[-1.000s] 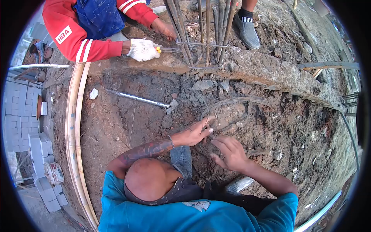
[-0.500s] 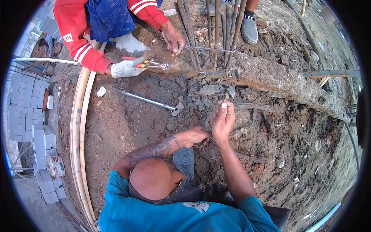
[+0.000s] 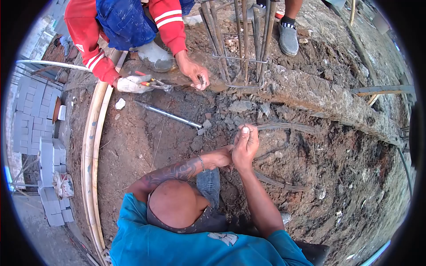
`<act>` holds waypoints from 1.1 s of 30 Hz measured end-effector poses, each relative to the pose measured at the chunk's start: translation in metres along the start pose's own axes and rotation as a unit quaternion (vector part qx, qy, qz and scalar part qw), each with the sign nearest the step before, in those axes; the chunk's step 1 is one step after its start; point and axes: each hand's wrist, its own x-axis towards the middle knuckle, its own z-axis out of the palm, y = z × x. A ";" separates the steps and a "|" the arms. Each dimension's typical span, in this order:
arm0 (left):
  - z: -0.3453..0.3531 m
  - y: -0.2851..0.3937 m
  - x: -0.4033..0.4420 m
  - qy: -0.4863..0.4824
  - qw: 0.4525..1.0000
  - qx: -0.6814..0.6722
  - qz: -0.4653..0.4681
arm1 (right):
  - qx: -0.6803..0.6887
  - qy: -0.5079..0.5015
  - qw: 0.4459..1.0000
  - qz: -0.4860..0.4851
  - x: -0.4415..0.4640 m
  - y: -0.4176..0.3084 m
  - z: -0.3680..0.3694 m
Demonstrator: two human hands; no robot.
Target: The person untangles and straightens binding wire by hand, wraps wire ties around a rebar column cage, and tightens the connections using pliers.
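My right hand (image 3: pixel 245 146) is closed, thumb pressed against curled fingers; what it grips is hidden. Just left of its wrist, my left hand (image 3: pixel 224 157) is wrapped round something I cannot make out. Beside and behind my right hand runs a bundle of thin tie wire (image 3: pixel 288 127); a second end of wire (image 3: pixel 284 182) shows lower down on the soil. Across from me crouches a co-worker in red sleeves, whose gloved hand (image 3: pixel 134 84) holds pliers (image 3: pixel 156 84). The co-worker's bare hand (image 3: pixel 196 75) has its fingers bent near the rebar cage (image 3: pixel 242 57).
A metal tube (image 3: pixel 171 116) lies on the soil ahead. Bamboo poles (image 3: pixel 91 155) run along the left, with stacked grey blocks (image 3: pixel 51 177) beyond. A concrete beam (image 3: pixel 319 93) crosses to the right. Another person's shoe (image 3: pixel 288 39) rests behind it. My bare knee (image 3: pixel 175 204) is below my left forearm.
My right hand has moved left, closer to my left hand, and now covers the wire's bend. The co-worker's pliers have shifted left and down, and the bare hand has come down slightly.
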 end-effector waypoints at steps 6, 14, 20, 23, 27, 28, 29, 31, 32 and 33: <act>0.006 -0.023 0.023 0.196 0.980 0.039 -0.016 | -0.027 -0.015 0.999 -0.010 0.004 -0.001 0.004; 0.010 -0.003 0.009 0.082 0.996 0.013 -0.017 | 0.005 -0.042 0.999 0.010 0.019 -0.016 0.002; 0.009 -0.009 0.032 0.107 0.990 0.061 0.066 | -0.112 -0.006 0.994 0.013 0.010 -0.014 0.002; 0.013 0.002 0.013 0.085 0.991 0.059 0.080 | -0.163 0.011 0.986 -0.002 0.016 -0.008 0.005; 0.009 0.011 0.036 0.066 0.997 -0.014 0.033 | -0.127 0.082 0.988 0.012 0.030 -0.014 0.016; -0.001 0.024 0.018 0.057 0.997 0.035 0.047 | -0.134 0.069 0.988 0.020 0.032 -0.016 0.017; -0.005 0.022 0.016 0.051 0.997 0.036 0.051 | -0.141 0.055 0.988 0.027 0.035 -0.018 0.018; -0.014 0.013 0.012 0.050 0.973 0.137 0.179 | -0.123 0.069 0.989 0.048 0.045 -0.025 0.017; -0.015 0.008 0.005 0.037 0.973 0.139 0.182 | -0.102 0.082 0.989 0.075 0.047 -0.030 0.015; -0.014 0.004 -0.002 0.198 0.897 0.215 0.331 | -0.080 0.097 0.987 0.099 0.049 -0.037 0.011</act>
